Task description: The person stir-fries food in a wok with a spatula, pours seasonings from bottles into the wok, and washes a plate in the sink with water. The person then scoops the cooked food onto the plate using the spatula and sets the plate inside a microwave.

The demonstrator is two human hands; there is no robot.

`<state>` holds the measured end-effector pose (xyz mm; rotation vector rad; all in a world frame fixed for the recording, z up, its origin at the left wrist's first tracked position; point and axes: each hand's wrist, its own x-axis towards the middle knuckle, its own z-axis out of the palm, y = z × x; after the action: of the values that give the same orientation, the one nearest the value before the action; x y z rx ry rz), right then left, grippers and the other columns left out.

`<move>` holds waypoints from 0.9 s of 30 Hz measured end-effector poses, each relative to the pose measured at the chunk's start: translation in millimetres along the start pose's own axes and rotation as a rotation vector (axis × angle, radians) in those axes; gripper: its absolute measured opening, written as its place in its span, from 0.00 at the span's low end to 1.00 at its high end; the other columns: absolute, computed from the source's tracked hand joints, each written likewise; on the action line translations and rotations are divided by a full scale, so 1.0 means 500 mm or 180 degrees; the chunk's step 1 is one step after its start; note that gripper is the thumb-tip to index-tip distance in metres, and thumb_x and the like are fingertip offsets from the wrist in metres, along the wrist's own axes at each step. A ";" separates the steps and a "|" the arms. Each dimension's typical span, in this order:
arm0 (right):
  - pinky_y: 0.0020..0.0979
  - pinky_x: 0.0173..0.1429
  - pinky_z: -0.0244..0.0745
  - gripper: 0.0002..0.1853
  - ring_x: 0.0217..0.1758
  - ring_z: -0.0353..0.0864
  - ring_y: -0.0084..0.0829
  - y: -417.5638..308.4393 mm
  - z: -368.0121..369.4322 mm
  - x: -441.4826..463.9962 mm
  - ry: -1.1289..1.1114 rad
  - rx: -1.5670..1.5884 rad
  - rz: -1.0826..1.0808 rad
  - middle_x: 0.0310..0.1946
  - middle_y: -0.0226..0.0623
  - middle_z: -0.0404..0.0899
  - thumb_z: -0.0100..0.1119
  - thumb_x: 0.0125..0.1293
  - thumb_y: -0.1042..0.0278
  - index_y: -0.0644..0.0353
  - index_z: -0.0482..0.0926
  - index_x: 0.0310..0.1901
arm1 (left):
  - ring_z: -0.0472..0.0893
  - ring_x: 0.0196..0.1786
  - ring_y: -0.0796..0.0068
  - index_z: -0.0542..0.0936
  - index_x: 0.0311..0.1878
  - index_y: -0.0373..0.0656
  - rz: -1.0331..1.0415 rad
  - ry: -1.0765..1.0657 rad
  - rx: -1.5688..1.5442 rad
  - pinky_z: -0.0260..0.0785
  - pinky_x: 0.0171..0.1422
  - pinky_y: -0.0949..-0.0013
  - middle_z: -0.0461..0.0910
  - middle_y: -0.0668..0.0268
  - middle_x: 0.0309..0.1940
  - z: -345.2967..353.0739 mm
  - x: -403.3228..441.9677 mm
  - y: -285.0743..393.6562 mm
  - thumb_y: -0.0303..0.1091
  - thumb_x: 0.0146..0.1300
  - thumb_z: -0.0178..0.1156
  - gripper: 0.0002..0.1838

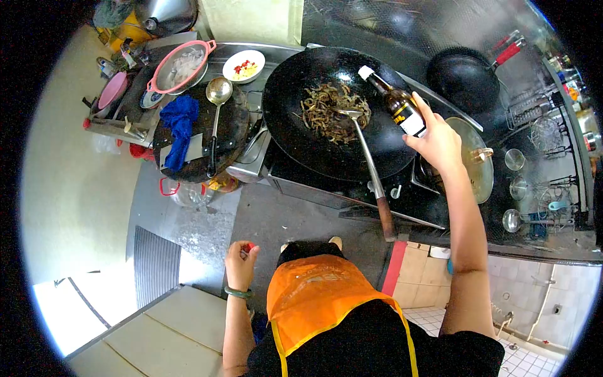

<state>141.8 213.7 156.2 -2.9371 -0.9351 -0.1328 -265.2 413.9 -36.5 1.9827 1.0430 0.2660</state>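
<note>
My right hand (438, 139) is wrapped around a dark glass sauce bottle (397, 105) with a black-and-white label. The bottle is tilted, its white neck end pointing left over the wok (292, 135). Brown shredded food (330, 129) lies in the middle of the wok. A long-handled spatula (367, 154) rests with its blade in the food and its wooden handle over the wok's near rim. Low at my left side, my left hand (239, 264) is closed around a small red thing (249, 247), perhaps a cap. I cannot see whether liquid leaves the bottle.
Left of the wok, a round chopping board (235, 147) holds a ladle (219, 92), a blue cloth (179, 129) and a cleaver. Behind are a white bowl (244, 66) of chopped red and yellow pieces and a pink basket (181, 66). A lidded pan (472, 160) and smaller wok (461, 78) stand right.
</note>
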 end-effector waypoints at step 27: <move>0.42 0.47 0.77 0.47 0.42 0.81 0.46 0.025 -0.031 -0.057 -0.0167 -0.0043 -0.0258 0.41 0.45 0.79 0.69 0.45 0.52 0.29 0.57 0.69 | 0.76 0.40 0.58 0.80 0.46 0.45 0.0515 -0.0549 -0.0056 0.70 0.46 0.63 0.76 0.56 0.38 0.140 -0.026 -0.111 0.28 0.58 0.59 0.12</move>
<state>124.7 185.9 168.3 -2.9291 -1.0649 -0.0663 -268.4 378.3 -119.2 2.0375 0.7702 0.1864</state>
